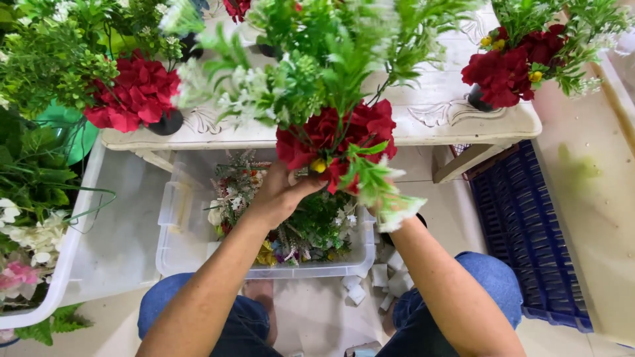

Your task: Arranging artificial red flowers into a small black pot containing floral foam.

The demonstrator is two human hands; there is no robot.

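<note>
The left hand (pixel 281 195) is closed around the lower part of a bouquet (pixel 324 99) of red flowers, green leaves and small white sprigs, and holds it upright. The right hand (pixel 390 210) is almost wholly hidden behind the bouquet's lower leaves; whether it grips the stems cannot be told, though its forearm rises to the same bunch. The bouquet is held above a clear plastic box (pixel 178 231) and in front of the near edge of the white carved table (pixel 436 119).

The clear plastic box sits on the floor just under the table's near edge, between the person's knees, and holds a loose heap of mixed flower sprigs (pixel 311 228). On the table, at the left, stands a finished bunch of red flowers in a dark pot (pixel 135 96); at the right of the table stands another red bunch with yellow buds (pixel 512 66).

Left of the box lies a white tray (pixel 106 244), with green leaves and white and pink flowers along its left side. Right of the table, a dark blue crate (pixel 522 225) lies on the floor. Small white blocks (pixel 387 281) lie on the floor beside the box's right corner.
</note>
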